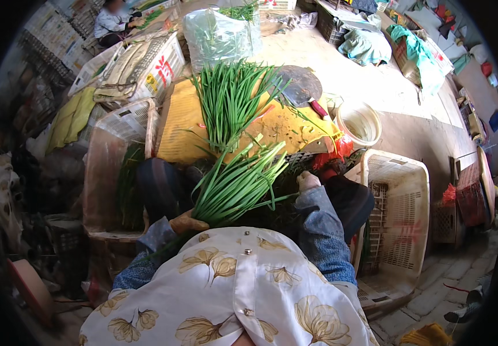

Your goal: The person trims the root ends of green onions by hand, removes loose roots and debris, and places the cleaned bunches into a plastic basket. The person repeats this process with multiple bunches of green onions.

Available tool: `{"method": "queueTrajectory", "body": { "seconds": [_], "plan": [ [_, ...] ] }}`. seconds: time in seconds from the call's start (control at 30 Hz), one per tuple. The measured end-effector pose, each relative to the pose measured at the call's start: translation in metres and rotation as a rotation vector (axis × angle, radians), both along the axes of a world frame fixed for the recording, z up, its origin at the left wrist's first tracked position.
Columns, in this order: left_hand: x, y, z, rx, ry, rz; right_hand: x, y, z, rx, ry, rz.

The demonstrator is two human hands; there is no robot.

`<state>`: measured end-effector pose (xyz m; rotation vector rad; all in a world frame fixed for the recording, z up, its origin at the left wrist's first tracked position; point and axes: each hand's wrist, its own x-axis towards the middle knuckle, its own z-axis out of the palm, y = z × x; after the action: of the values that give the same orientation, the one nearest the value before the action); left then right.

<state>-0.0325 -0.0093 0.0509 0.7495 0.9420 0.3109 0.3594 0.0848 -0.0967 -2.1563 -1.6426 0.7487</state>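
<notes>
My left hand (pixel 188 221) is closed around the leafy end of a bunch of garlic chives (pixel 236 186), held above my lap. The pale cut ends of that bunch point away and to the right. By my right knee is my right hand (pixel 308 181), its fingers curled in; nothing shows in it, though its palm side is hidden. In front of me a second chive bunch (pixel 231 99) lies on a yellow-covered work surface (pixel 180 121). A broad-bladed knife (pixel 298 86) with a dark red handle rests to the right of that bunch.
Plastic crates stand at my left (pixel 102 173), holding greens, and right (pixel 404 207). A white bucket (pixel 359 123) is beyond the work surface's right corner. Red plastic (pixel 339 147) hangs there. Behind are a clear bag of greens (pixel 221 39) and a seated person (pixel 113 24).
</notes>
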Motion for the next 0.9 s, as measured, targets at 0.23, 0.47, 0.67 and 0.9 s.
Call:
{"method": "queueTrajectory", "body": {
  "seconds": [0.23, 0.47, 0.67, 0.9],
  "plan": [
    [-0.026, 0.007, 0.013, 0.047, -0.137, -0.028, 0.041, 0.01, 0.008, -0.412, -0.377, 0.288],
    [-0.045, 0.004, 0.026, -0.063, -0.112, -0.039, -0.048, 0.045, 0.068, -0.141, 1.581, 0.003],
    [-0.032, 0.006, 0.023, 0.061, -0.09, -0.11, -0.058, 0.03, 0.075, -0.263, 1.384, 0.042],
    [-0.013, 0.009, 0.033, 0.06, -0.081, -0.085, -0.067, 0.004, 0.084, -0.354, 1.673, 0.127]
  ]
}}
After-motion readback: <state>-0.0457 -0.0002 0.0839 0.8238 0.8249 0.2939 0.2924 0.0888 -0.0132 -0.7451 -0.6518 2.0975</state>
